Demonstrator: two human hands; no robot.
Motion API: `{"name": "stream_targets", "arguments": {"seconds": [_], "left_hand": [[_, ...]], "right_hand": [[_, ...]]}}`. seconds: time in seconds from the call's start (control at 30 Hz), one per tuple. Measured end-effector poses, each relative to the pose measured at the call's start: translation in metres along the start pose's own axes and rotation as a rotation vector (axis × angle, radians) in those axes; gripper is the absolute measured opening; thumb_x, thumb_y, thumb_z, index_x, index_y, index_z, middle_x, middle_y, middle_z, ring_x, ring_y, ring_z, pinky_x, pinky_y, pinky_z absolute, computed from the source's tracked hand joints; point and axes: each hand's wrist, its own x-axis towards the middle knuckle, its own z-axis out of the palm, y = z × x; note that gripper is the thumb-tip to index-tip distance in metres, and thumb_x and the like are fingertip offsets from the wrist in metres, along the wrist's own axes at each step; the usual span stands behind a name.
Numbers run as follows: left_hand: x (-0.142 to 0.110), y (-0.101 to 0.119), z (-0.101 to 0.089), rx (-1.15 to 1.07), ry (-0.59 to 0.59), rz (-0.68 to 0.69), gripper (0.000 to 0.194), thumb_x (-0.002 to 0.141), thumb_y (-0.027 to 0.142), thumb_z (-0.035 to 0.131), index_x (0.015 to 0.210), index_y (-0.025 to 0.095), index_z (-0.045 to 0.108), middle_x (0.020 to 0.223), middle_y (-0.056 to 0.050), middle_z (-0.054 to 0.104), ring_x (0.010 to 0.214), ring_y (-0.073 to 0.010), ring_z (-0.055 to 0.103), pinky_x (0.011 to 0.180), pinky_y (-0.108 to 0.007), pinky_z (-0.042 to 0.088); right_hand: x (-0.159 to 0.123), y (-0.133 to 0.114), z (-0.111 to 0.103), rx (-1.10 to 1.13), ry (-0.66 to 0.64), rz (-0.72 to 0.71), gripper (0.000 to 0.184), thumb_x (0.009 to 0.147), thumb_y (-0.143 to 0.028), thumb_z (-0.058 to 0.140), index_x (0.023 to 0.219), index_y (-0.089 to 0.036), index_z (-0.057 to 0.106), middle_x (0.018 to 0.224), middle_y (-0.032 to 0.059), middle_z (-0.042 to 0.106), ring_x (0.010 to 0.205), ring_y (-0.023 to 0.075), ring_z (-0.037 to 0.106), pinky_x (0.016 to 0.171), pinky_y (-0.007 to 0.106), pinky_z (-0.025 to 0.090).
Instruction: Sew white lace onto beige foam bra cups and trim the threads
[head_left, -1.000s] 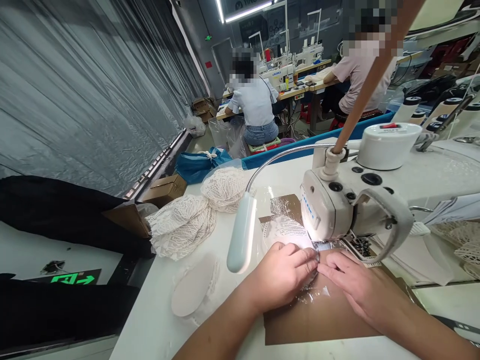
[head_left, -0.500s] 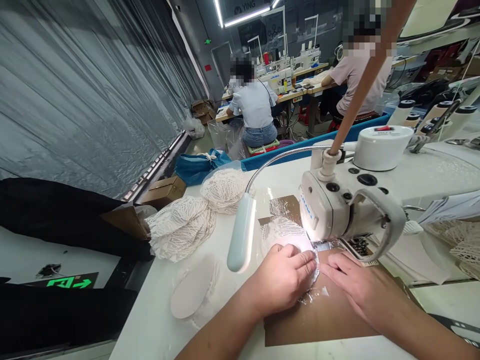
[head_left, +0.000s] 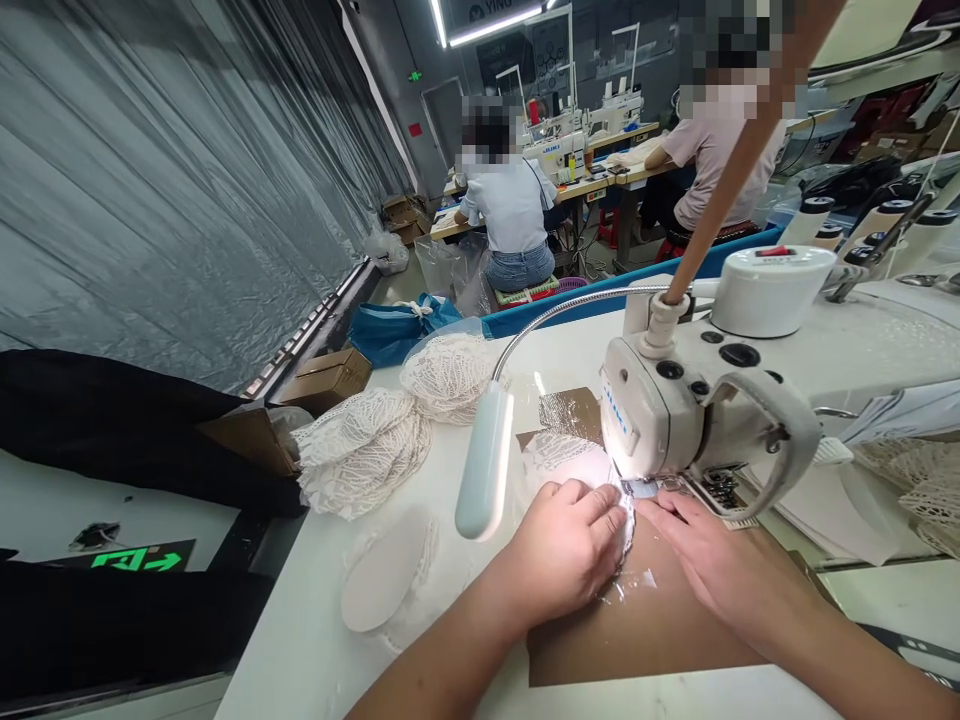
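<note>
An oval white lace-covered pad (head_left: 574, 462) lies under the head of the white sewing machine (head_left: 652, 410), its edge at the needle area. My left hand (head_left: 574, 540) presses on it with curled fingers, gripping its near right edge. From the other side my right hand (head_left: 701, 540) reaches in, fingers together, its fingertips at the pad's edge just in front of the presser foot. The foot and needle are partly hidden by the machine head and my fingers. Beneath both hands is a brown sheet (head_left: 637, 640) on the white table.
Stacked lace pieces (head_left: 367, 450) and another lace pile (head_left: 448, 375) stand at the left. A smooth oval pad (head_left: 390, 575) lies nearer. A gooseneck lamp (head_left: 484, 470) hangs beside my left hand. Black scissors (head_left: 915, 650) lie right. Two people sit at machines beyond.
My right fingertips have shifted up, closer to the presser foot. My left hand and the pad have moved only slightly. The camera view has shifted a little.
</note>
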Motion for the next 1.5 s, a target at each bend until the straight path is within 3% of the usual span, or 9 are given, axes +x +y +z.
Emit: {"name": "stream_targets", "arguments": {"seconds": [0.2,0.33,0.53,0.67,0.8,0.93,1.1,1.27,1.5], "left_hand": [[-0.002,-0.008,-0.009,-0.107,0.012,0.027,0.029,0.097,0.031,0.043,0.115,0.017,0.061,0.129,-0.005,0.06,0.089,-0.0201,0.055,0.075,-0.034,0.045],[-0.002,-0.01,-0.006,-0.146,0.032,0.069,0.023,0.095,0.024,0.046,0.107,0.017,0.064,0.121,-0.004,0.064,0.09,-0.0182,0.056,0.076,-0.03,0.045],[-0.001,-0.009,-0.002,-0.056,-0.005,0.083,0.019,0.095,0.021,0.048,0.103,0.019,0.065,0.103,-0.003,0.067,0.085,-0.0169,0.056,0.072,-0.031,0.042],[-0.001,-0.008,-0.002,-0.007,-0.028,0.074,0.022,0.097,0.023,0.044,0.103,0.019,0.065,0.096,-0.003,0.066,0.081,-0.0174,0.055,0.07,-0.031,0.041],[0.0,-0.007,0.0,0.025,-0.01,0.104,0.025,0.099,0.023,0.04,0.103,0.017,0.063,0.117,-0.005,0.065,0.088,-0.0183,0.055,0.071,-0.032,0.042],[0.001,-0.007,0.005,0.043,0.009,0.115,0.029,0.099,0.024,0.039,0.12,0.016,0.058,0.133,-0.005,0.059,0.091,-0.02,0.054,0.07,-0.033,0.043],[0.003,-0.005,0.01,0.016,0.01,0.059,0.031,0.096,0.025,0.044,0.123,0.017,0.059,0.132,-0.006,0.06,0.087,-0.0211,0.053,0.069,-0.034,0.045],[0.008,0.002,0.011,-0.027,0.045,-0.001,0.032,0.095,0.025,0.044,0.122,0.014,0.059,0.126,-0.01,0.062,0.086,-0.0226,0.053,0.074,-0.035,0.048],[0.013,0.003,0.007,0.008,0.044,-0.034,0.025,0.093,0.024,0.047,0.112,0.013,0.06,0.112,-0.011,0.065,0.079,-0.0213,0.05,0.07,-0.034,0.049]], "right_hand": [[0.003,-0.003,-0.019,0.191,-0.008,-0.107,0.049,0.083,-0.007,0.04,0.122,-0.029,0.061,0.11,0.0063,0.068,0.081,0.0214,0.066,0.057,0.028,0.051],[0.006,-0.004,-0.027,0.269,-0.059,-0.218,0.046,0.084,-0.005,0.035,0.118,-0.024,0.061,0.096,0.0064,0.066,0.073,0.0196,0.064,0.055,0.028,0.05],[0.005,-0.004,-0.029,0.332,-0.096,-0.208,0.046,0.084,-0.003,0.035,0.115,-0.023,0.063,0.084,0.0043,0.06,0.071,0.0205,0.059,0.057,0.03,0.047],[0.006,-0.005,-0.031,0.352,-0.03,-0.185,0.045,0.085,-0.003,0.034,0.115,-0.023,0.062,0.096,0.0061,0.064,0.078,0.0208,0.06,0.063,0.031,0.049],[0.006,-0.008,-0.027,0.307,-0.052,-0.187,0.047,0.083,-0.001,0.034,0.118,-0.022,0.059,0.099,0.0072,0.064,0.083,0.0232,0.06,0.064,0.033,0.051],[0.005,-0.012,-0.02,0.235,0.011,-0.184,0.052,0.074,0.002,0.037,0.116,-0.018,0.059,0.103,0.0099,0.064,0.089,0.0253,0.059,0.067,0.035,0.05],[0.009,-0.016,-0.023,0.173,0.104,-0.177,0.051,0.07,0.002,0.038,0.109,-0.018,0.063,0.098,0.0094,0.066,0.086,0.0246,0.061,0.06,0.032,0.047],[0.012,-0.013,-0.028,0.1,0.097,-0.148,0.052,0.073,0.003,0.037,0.109,-0.019,0.068,0.101,0.0075,0.072,0.066,0.0182,0.063,0.045,0.027,0.041],[0.003,-0.003,-0.006,-0.032,0.011,-0.031,0.061,0.077,0.0,0.042,0.125,-0.03,0.064,0.109,0.0108,0.071,0.084,0.0258,0.07,0.055,0.032,0.058]]}}
